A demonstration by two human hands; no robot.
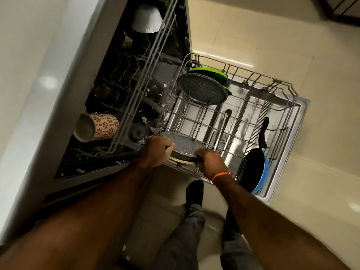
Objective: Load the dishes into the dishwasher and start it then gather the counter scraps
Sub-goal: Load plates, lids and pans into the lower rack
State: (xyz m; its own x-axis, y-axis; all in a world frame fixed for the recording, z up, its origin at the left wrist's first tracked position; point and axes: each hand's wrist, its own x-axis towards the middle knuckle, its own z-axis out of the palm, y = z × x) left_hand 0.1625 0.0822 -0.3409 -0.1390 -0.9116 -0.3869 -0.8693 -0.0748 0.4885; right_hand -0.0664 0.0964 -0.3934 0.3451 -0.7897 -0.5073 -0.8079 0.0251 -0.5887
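Observation:
The dishwasher stands open with its lower rack point(280, 88) pulled out over the door. Both my hands hold a grey speckled plate point(185, 143) at the rack's near-left corner, my left hand point(155, 151) on its left rim and my right hand point(210, 162) on its right rim. A second grey speckled plate point(202, 88) stands in the tines further back, with a green plate point(212, 73) behind it. A blue pan with a black inside point(253, 168) leans at the rack's right side. A metal ladle point(224, 125) lies in the middle.
The upper rack point(136, 90) holds a red-flowered mug point(97, 126), a white fluted bowl point(147, 19) and dark glasses. A pale counter front point(29, 84) runs along the left. My legs and socked foot point(194, 193) stand on the tiled floor point(321, 55) beside the door.

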